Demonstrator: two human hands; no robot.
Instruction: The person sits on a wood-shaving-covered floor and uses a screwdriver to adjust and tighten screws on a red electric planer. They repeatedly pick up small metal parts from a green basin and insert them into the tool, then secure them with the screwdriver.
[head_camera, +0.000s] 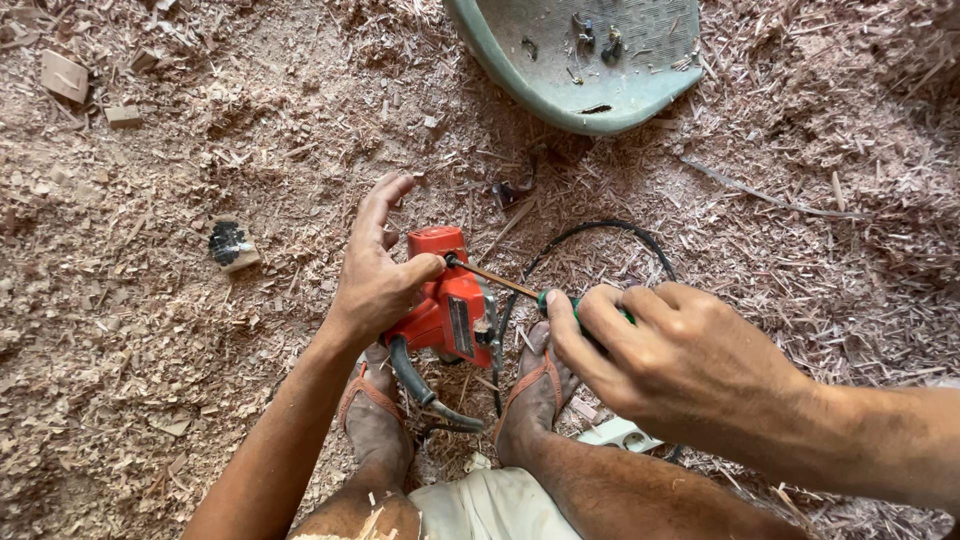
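Head view, looking down. Steadying an orange plastic-bodied power tool (447, 305) at the centre of the frame: left hand (372, 275) lying over its left side, thumb pressing against the top near the screwdriver tip, the other fingers spreading loosely upward rather than clenching. Gripping a green-handled screwdriver with a thin metal shaft (520, 290) just right of centre: right hand (660, 350) closing firmly around the handle (most of the green hidden inside the fist), shaft slanting up-left and touching the tool's upper edge. Resting between two feet in brown strap sandals (375, 395) at lower centre, the tool sitting on the shavings. Trailing from the tool, a black rubber cable (600, 232) looping right and back down. Lying at the top of the frame, a pale green curved plastic seat shell (560, 95) holding a few small metal bits. Sitting at the left, a small wood block with a dark patch (230, 245). Peeking out at lower right, a white plastic socket block (620, 435). Covering the whole floor, reddish-brown wood shavings and sawdust (150, 350).
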